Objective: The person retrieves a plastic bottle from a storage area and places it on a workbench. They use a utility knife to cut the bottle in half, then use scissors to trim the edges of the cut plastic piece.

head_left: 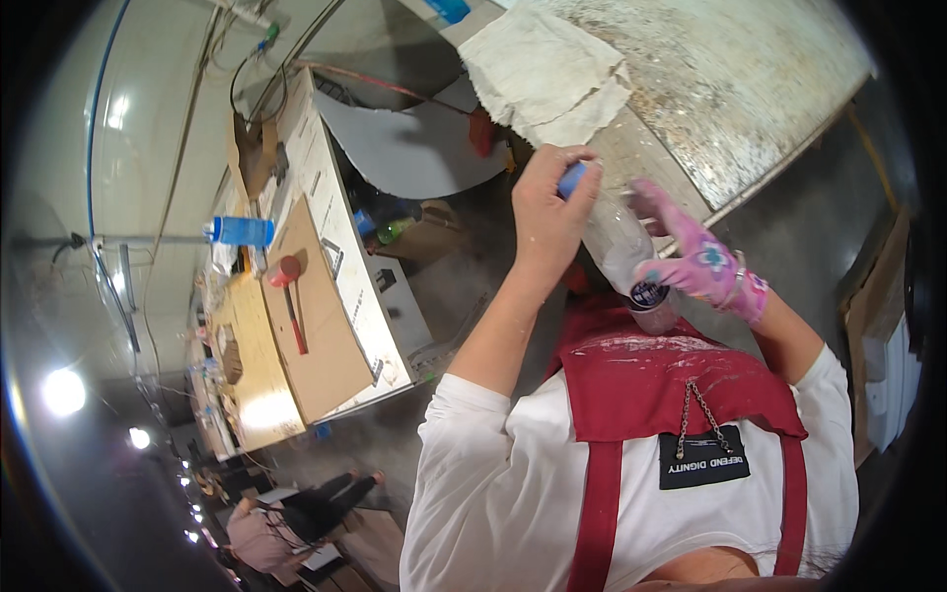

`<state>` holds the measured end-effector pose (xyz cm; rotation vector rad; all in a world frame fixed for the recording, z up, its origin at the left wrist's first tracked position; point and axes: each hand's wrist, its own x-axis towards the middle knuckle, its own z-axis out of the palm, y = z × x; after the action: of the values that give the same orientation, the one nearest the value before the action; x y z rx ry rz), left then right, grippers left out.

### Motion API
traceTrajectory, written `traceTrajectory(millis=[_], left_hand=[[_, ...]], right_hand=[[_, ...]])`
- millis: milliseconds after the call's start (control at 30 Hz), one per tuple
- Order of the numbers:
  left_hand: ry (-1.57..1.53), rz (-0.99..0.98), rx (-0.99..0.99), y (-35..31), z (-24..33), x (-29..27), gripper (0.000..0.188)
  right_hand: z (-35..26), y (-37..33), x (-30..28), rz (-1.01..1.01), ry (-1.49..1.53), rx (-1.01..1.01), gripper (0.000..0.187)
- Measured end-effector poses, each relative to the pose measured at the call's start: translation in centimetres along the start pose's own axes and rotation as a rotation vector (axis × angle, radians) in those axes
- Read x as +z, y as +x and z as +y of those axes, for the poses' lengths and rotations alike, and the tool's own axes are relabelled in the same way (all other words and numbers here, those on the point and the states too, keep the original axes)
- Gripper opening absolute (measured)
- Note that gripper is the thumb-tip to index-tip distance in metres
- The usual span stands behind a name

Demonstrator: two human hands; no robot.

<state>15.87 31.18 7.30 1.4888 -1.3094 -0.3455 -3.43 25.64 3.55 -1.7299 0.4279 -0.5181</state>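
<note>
A clear plastic bottle [614, 242] slants between my hands, in front of my dark red apron [631, 370]. The fingers of my bare left hand [550, 212] are closed round its upper end, where a blue cap [570, 181] shows. My right hand [700, 259], in a pink flowered glove, curls round the bottle from the other side, its lower fingertips against the plastic. Near the bottle's lower end is a dark round label [648, 294]. White powdery marks lie on the apron.
A worn work table [730, 74] bears a crumpled off-white cloth [543, 69] just beyond my hands. On the left bench, a red mallet [289, 286] lies on cardboard [326, 340] near a blue bottle [242, 232]. Another person [271, 533] is at the lower left.
</note>
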Motion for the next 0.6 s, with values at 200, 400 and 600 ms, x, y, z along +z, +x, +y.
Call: traceTrajectory(millis=[200,400,600], left_hand=[[-0.24,0.036,-0.036,1.5,-8.0,-5.5,0.027],[-0.373,0.545,-0.644,3.3,-24.9,-16.0,0.026],[-0.307,0.206,-0.561,6.6,-27.8,-20.8,0.021]], right_hand=[[1.5,9.8,7.6,-0.171,0.475,0.303,0.077],[3.7,18.9,12.0,-0.045,0.243,0.132,0.071],[3.2,27.4,15.7,-0.023,0.094,0.211,0.063]])
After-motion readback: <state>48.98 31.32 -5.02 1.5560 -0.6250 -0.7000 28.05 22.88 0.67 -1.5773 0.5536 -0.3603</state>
